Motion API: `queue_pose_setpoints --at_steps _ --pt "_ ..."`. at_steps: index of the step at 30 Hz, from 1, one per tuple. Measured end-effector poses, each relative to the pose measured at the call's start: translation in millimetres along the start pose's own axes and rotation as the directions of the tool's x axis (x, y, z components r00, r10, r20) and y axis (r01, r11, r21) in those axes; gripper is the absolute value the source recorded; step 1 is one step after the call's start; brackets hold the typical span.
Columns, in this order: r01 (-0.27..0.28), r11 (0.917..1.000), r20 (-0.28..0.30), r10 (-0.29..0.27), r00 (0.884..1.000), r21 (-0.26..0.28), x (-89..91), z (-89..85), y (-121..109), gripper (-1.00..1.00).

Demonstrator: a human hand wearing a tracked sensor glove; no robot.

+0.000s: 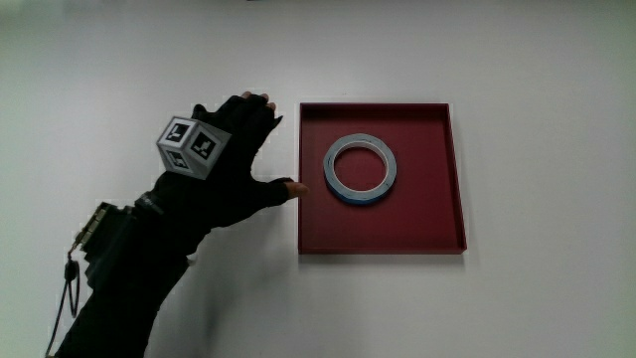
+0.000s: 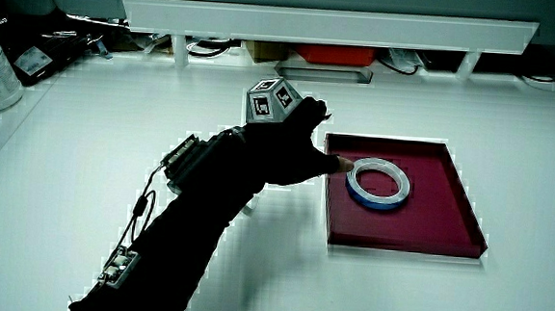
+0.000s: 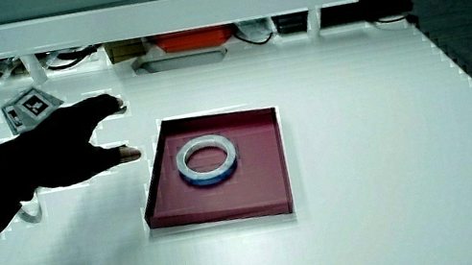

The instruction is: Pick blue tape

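Observation:
A roll of blue tape (image 1: 361, 168) with a white upper face lies flat in a shallow dark red tray (image 1: 427, 224); both side views show the tape (image 2: 378, 182) (image 3: 208, 159) in the tray (image 2: 437, 228) (image 3: 261, 191). The gloved hand (image 1: 238, 159) hovers over the white table beside the tray's edge, fingers spread and holding nothing. Its thumb tip almost reaches the tray's rim. A patterned cube (image 1: 193, 145) sits on the back of the hand (image 2: 293, 142) (image 3: 73, 147).
A low white partition (image 2: 329, 26) runs along the table's edge farthest from the person, with cables and boxes under it. The forearm (image 1: 119, 288) carries a small device with a dangling cord (image 1: 72, 283).

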Motion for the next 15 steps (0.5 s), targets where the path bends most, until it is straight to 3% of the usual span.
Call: queue_pose_setpoints --at_steps 2,3,4,6,7,8,13,14,15 --pt "0.002 1.0000 -0.022 -0.002 1.000 -0.001 7.7 -2.0 2 0.00" --pt "0.032 0.9995 -0.053 -0.032 0.998 0.008 9.3 -5.6 5 0.00" --pt "0.011 0.9999 -0.018 -0.011 1.000 -0.005 9.4 -11.6 8 0.00" --pt "0.050 0.9987 -0.083 -0.051 0.995 -0.013 18.4 -15.9 11 0.00" --pt "0.036 0.9990 -0.076 -0.038 0.996 -0.026 24.1 -16.3 12 0.00" --pt "0.039 0.9991 -0.101 -0.040 0.994 -0.014 25.0 -20.7 14 0.00" --pt "0.097 0.9938 -0.163 -0.105 0.981 -0.054 33.5 -49.7 24 0.00" --pt "0.083 0.9938 -0.134 -0.093 0.987 -0.074 37.1 -52.6 23 0.00" --pt "0.095 0.9927 -0.142 -0.105 0.984 -0.074 37.4 -59.1 26 0.00"
